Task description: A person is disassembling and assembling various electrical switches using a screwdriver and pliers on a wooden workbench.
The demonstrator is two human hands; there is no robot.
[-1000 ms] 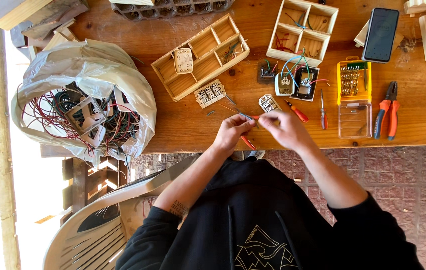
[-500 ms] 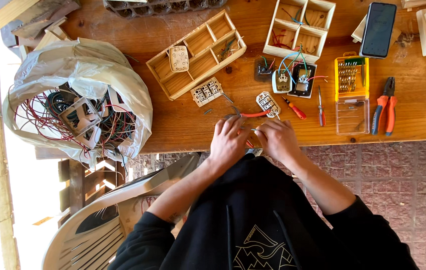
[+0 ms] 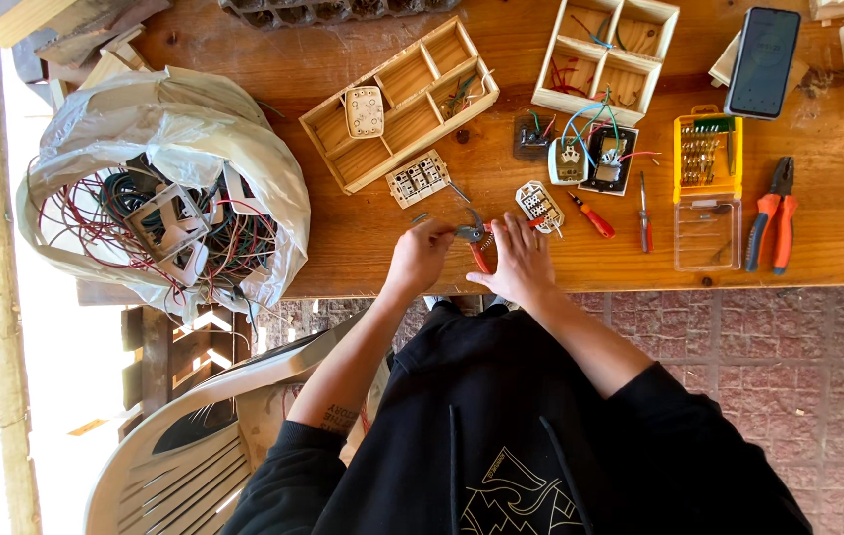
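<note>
Two hands at the near edge of the wooden table (image 3: 363, 248), close together. Left hand (image 3: 420, 256) at about six o'clock, fingers pinched shut, seemingly on a bit of thin wire too small to make out. Right hand (image 3: 523, 260) just beside it at three o'clock, fingers spread flat over the red-handled cutters (image 3: 477, 244), the metal head poking out between the two hands; hard to tell whether actually gripping the handles or only pressing them down. Just past the right hand, at one o'clock, a small white switch block (image 3: 539, 206) lying on the wood. At eleven o'clock of the hands, a beige switch plate (image 3: 418, 178). Further toward three o'clock, a small red screwdriver (image 3: 592, 216), then a thin screwdriver (image 3: 643, 212), then a yellow bit case (image 3: 707, 188) lying open, then orange pliers (image 3: 771, 216). Beyond the switch block, two wired switch parts (image 3: 588, 159) side by side. Far at nine o'clock, a plastic bag (image 3: 159, 188) full of tangled red and green wires. At twelve o'clock, a long wooden divider tray (image 3: 400, 99) holding a white switch. At the far edge toward one o'clock, a square wooden tray (image 3: 608, 57) and a dark phone (image 3: 763, 61).
</note>
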